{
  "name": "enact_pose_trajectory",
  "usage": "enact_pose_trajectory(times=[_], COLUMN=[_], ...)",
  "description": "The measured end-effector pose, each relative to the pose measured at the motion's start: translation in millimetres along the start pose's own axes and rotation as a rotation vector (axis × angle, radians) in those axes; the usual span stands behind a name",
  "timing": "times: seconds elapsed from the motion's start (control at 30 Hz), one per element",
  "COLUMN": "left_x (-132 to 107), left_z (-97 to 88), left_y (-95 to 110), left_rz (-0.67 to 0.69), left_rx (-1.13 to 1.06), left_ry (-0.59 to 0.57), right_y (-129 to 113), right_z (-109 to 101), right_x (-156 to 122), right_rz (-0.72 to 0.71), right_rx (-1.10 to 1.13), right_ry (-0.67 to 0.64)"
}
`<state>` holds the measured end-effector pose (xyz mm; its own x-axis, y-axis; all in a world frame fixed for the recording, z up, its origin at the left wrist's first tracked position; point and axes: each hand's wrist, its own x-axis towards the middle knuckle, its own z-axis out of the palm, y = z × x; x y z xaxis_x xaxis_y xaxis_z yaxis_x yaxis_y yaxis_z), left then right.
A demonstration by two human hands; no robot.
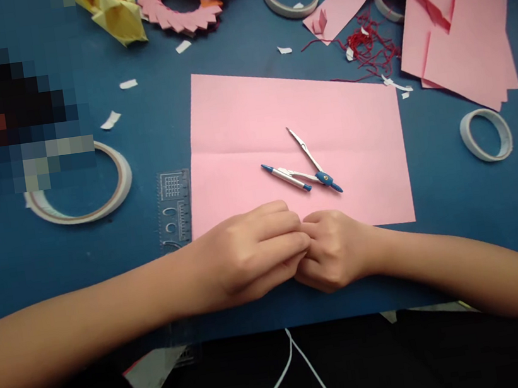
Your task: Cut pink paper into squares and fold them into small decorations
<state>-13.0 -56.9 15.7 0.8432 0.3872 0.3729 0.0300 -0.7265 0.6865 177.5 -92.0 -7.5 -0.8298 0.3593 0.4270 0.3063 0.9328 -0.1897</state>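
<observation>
Fingers [278,224] meet by pink paper [234,117] bearing a compass [325,178].

A craft worktable [239,44], by its pink sheet [235,124], tape rolls [467,140] and compass [324,178].

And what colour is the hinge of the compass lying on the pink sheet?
Blue; the hinge shows in the head view.

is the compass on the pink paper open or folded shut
Open: the compass lies on the pink paper with its two legs spread apart in a V, their ends well separated.
</observation>
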Motion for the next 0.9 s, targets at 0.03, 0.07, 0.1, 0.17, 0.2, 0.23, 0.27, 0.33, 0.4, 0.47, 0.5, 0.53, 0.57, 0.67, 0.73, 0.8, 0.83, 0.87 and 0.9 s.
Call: enact_pose_trajectory(times=[0.03, 0.07, 0.1, 0.17, 0.2, 0.23, 0.27, 0.33, 0.4, 0.47, 0.5, 0.53, 0.57, 0.67, 0.73, 0.8, 0.83, 0.87, 0.9], left_x=[0, 0, 0, -1, -1, -1, -1, 0, 0, -1, -1, -1, -1, 0, 1, 3, 3, 4, 4], left_z=[0.3, 0.7, 1.1, 1.6, 1.7, 1.7, 1.6, 1.4, 1.2, 1.1, 1.1, 1.0, 0.6, -2.2, -5.5, -8.7, -9.7, -10.2, -10.2], left_y=[0, 0, -1, -1, -2, -2, -2, -2, -2, -1, -1, -1, -1, -3, -4, -6, -7, -8, -9], left_rz=[0.001, 0.004, 0.011, 0.027, 0.035, 0.043, 0.050, 0.060, 0.062, 0.059, 0.057, 0.056, 0.053, 0.011, -0.060, -0.147, -0.182, -0.204, -0.214], left_rx=[-0.007, -0.014, -0.021, -0.034, -0.037, -0.038, -0.035, -0.028, -0.023, -0.022, -0.019, -0.016, -0.015, -0.019, -0.047, -0.103, -0.134, -0.160, -0.179], left_ry=[0.001, 0.004, 0.007, 0.014, 0.019, 0.022, 0.026, 0.034, 0.038, 0.040, 0.039, 0.039, 0.039, 0.054, 0.064, 0.061, 0.056, 0.051, 0.047], right_y=[0, 0, 0, 0, 0, 0, 0, 0, 0, 0, 0, 0, 0, 0, -1, -4, -5, -7, -8], right_z=[0, 1, 1, 1, 2, 2, 1, 1, 0, -1, -1, -2, -2, -1, -1, -1, -1, -1, -1], right_x=[0, 0, -1, -1, -1, -1, 0, 0, 0, 1, 1, 1, 2, 3, 3, 3, 3, 3, 3], right_rz=[-0.005, -0.009, -0.010, -0.011, -0.007, -0.005, -0.004, -0.001, 0.000, -0.001, -0.001, -0.002, -0.005, -0.003, 0.004, -0.009, -0.023, -0.040, -0.057], right_rx=[0.002, 0.002, 0.000, -0.002, -0.001, 0.001, 0.002, 0.003, 0.001, 0.000, -0.001, -0.004, -0.008, -0.016, -0.012, 0.008, 0.024, 0.043, 0.062], right_ry=[-0.001, 0.001, 0.003, 0.008, 0.008, 0.008, 0.008, 0.012, 0.011, 0.003, 0.000, 0.001, 0.005, 0.021, 0.023, 0.019, 0.017, 0.018, 0.024])
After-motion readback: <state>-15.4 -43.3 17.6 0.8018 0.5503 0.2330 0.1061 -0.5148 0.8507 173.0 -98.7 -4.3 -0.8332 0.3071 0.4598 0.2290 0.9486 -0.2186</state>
